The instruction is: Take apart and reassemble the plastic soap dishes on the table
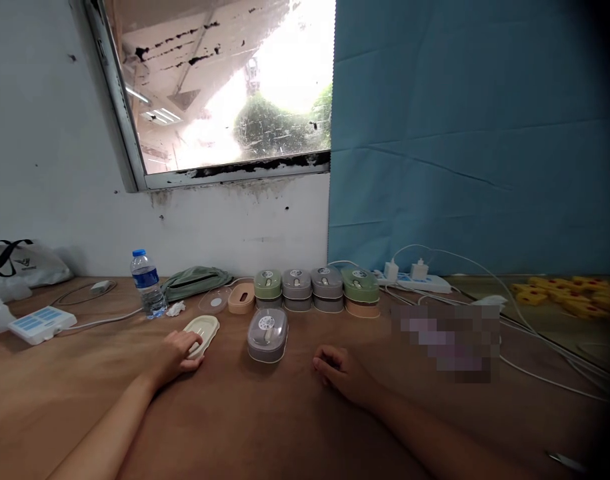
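My left hand [177, 355] is closed on the near edge of a cream oval shallow piece, like a lid or tray [205, 328], at the tabletop. My right hand [341, 375] rests on the table, fingers loosely curled, with nothing visible in them. Between the hands stands a grey oval box with a clear lid [267, 335], touched by neither. Behind it is a row of similar stacked boxes: a green one [267, 285], two grey ones [297, 288] and a green one over a peach base [362, 309]. A peach oval piece with a slot [241, 299] sits left of the row.
A water bottle [147, 287], a crumpled tissue [175, 309] and a green pouch [197, 283] lie at the back left. A white device [42, 325] sits far left. At the right are a power strip [435, 284], cables, a blurred patch and yellow pieces [567, 293].
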Demonstrator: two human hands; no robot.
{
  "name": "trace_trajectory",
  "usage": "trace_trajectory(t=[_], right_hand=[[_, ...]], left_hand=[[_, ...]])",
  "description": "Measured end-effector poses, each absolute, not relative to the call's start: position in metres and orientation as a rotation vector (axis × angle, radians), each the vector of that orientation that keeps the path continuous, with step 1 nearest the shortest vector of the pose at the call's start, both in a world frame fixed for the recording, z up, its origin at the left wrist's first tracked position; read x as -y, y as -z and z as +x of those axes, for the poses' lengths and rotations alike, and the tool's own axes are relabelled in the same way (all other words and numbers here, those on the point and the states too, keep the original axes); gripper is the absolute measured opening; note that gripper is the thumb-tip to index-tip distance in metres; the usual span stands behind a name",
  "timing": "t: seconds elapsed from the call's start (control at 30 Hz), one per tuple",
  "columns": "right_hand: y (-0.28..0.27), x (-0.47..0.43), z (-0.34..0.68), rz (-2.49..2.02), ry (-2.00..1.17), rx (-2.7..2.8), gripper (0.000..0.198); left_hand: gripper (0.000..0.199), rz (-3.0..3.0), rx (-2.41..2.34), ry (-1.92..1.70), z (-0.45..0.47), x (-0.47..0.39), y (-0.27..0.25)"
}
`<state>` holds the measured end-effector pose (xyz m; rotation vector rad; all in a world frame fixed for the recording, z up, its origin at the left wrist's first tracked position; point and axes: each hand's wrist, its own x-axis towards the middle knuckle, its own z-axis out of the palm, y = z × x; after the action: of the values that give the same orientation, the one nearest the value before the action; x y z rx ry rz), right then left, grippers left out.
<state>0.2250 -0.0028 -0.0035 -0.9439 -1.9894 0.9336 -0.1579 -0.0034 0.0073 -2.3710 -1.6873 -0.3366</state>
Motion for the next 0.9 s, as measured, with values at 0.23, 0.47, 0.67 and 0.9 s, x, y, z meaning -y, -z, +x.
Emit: trace_trajectory(t=[0.23, 0.47, 0.67, 0.9], right_hand=[[0.004, 0.002, 0.225, -0.950, -0.945, 1.993, 0.024], [0.004, 0.003, 0.225, -0.940, -0.928, 1.983, 0.023], [0.003, 0.003, 0.225, -0.928, -0.941, 1.947, 0.022], [0.003, 0.003, 0.225, -0.922, -0.910, 1.889, 0.021]], left_hand=[[0.026, -2.451, 1.913, 0.542, -0.144, 0.003, -0.009], [0.028, -2.369, 1.904, 0.643, -0.146, -0.006, -0.003], [0.039, -2.293, 1.558, 0.979, -0.089, 0.010, 0.000], [0.091, -2.127, 2.101, 1.426, 0.016, -0.006, 0.006]])
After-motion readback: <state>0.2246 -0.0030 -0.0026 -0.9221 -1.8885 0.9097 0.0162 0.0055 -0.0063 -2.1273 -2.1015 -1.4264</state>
